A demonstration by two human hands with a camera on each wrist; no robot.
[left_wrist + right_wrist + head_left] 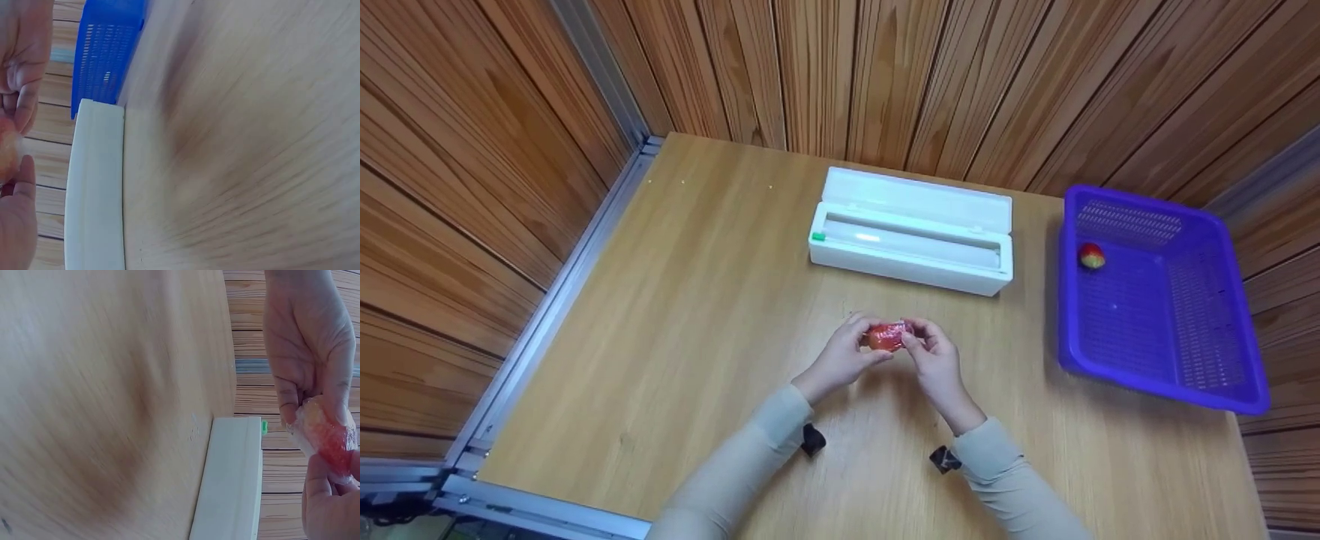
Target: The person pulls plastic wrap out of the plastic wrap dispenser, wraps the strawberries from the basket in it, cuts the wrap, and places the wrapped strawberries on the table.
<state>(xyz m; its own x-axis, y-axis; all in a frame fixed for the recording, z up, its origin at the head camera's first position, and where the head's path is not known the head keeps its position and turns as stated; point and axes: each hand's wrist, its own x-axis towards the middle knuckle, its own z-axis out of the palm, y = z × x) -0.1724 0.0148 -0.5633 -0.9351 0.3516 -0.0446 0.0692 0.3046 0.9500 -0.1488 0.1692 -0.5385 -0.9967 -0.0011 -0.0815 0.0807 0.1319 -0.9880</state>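
A red and yellow fruit (887, 336) wrapped in clear plastic film is held between both hands above the table. My left hand (844, 354) grips its left end, thumb below and fingers above. With thumb and fingertips, my right hand (939, 366) pinches the film at the right end. In the right wrist view the film looks crinkled round the fruit (326, 433), with the left hand (308, 343) above and the right hand (332, 509) below. Only part of the fruit (8, 149) shows in the left wrist view.
Behind the hands stands a white cling film box (911, 271), lid raised, a film roll inside. A purple basket (1166, 397) at the right holds another red and yellow fruit (1091, 256). Wood-panelled walls (885, 82) and a metal rail (562, 285) border the wooden table (697, 300).
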